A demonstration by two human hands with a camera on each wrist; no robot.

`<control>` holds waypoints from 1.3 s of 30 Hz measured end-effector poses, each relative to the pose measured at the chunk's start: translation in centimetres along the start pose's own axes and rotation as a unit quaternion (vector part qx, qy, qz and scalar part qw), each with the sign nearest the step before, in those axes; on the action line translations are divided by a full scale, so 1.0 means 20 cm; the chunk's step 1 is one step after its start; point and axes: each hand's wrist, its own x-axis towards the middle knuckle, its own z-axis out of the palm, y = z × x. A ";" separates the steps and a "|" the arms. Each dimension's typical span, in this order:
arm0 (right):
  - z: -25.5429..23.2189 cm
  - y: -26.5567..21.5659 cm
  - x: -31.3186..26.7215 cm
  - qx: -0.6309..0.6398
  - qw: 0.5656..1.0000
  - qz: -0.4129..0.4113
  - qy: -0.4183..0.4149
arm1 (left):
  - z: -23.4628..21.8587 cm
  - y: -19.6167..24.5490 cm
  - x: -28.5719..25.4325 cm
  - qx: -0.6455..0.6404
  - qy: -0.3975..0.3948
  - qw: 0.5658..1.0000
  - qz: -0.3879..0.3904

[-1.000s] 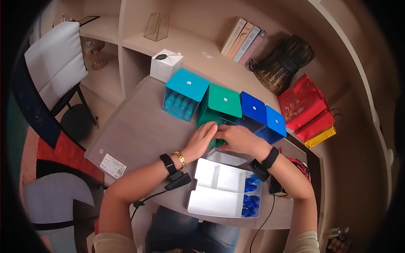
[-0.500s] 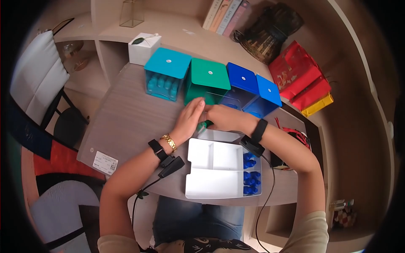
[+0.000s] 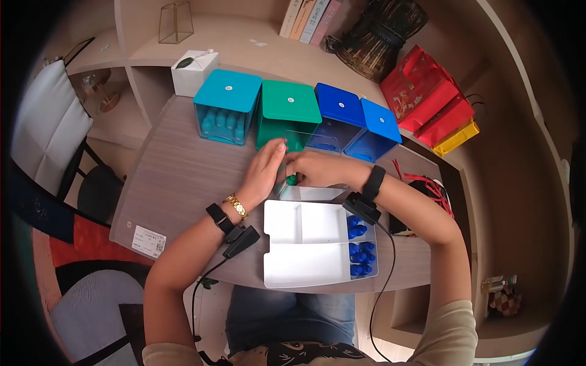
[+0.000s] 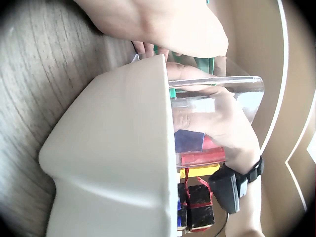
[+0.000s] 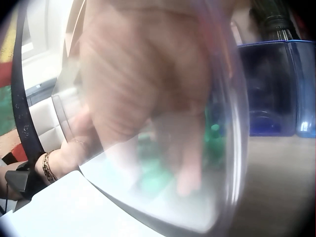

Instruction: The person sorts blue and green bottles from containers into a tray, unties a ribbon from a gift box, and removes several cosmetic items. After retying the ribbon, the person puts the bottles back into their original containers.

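Note:
My right hand [image 3: 320, 168] reaches down inside a clear box [image 3: 317, 194]. Its thumb and fingers close around a small green bottle [image 3: 292, 180], blurred in the right wrist view; more green [image 5: 215, 136] shows behind the clear wall there. My left hand [image 3: 264, 168] lies with straight fingers along the box's left side. Just in front is a white divided tray [image 3: 305, 265], small blue bottles [image 3: 361, 256] in its right-hand compartments. Behind the hands stand a teal-lidded box [image 3: 229, 88] holding teal bottles [image 3: 223, 125], a green-lidded box [image 3: 290, 100] and two blue-lidded boxes [image 3: 340, 104].
At the back left corner sits a white cube [image 3: 195, 73]. Red gift bags [image 3: 421, 91] and a yellow bag [image 3: 456, 137] stand at the right, with a dark box tied in red ribbon [image 3: 430, 195] nearer. Books [image 3: 311, 21] and a woven basket [image 3: 381, 39] are on the shelf.
The head view has shifted, so the table sits higher and slightly left. My right hand stays inside the clear box; my left hand keeps to its left side. The tray's contents look the same.

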 end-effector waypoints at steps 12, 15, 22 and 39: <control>0.09 0.07 0.04 -0.023 0.999 -0.022 0.044 | 0.00 -0.02 0.00 0.013 -0.001 1.000 0.008; 0.08 0.07 0.03 -0.016 0.999 -0.022 0.047 | 0.00 -0.01 0.00 0.016 -0.002 1.000 0.005; 0.07 0.08 0.01 -0.030 0.998 -0.021 0.053 | -0.01 -0.01 0.00 0.019 -0.008 1.000 0.002; 0.06 0.04 0.02 -0.004 1.000 0.003 0.016 | 0.00 -0.03 0.01 0.021 -0.005 1.000 0.007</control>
